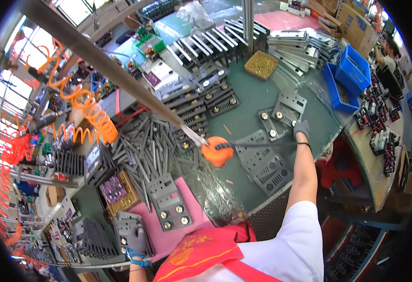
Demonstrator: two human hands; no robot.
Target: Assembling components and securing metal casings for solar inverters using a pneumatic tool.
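Observation:
My left hand (137, 242), in a grey glove with a blue band at the wrist, lies closed over the edge of a grey perforated plate (121, 224) with brass-coloured fittings. Its fingertips are partly hard to make out. Far to the right, my right hand (302, 128), also gloved, grips the near corner of another grey plate (288, 107) with round fittings. A smaller slotted plate (267, 123) lies against that one. Between my arms, a larger grey plate (174, 199) with several brass fittings rests on a pink mat (189, 193).
Flat grey plates (257, 157) lie near the table's front edge. An orange round object (217, 151) sits beside a slanting metal post (121, 75). Loose grey strips (140, 145) pile up at left. Behind are a tray of small brass parts (261, 65) and blue bins (352, 70).

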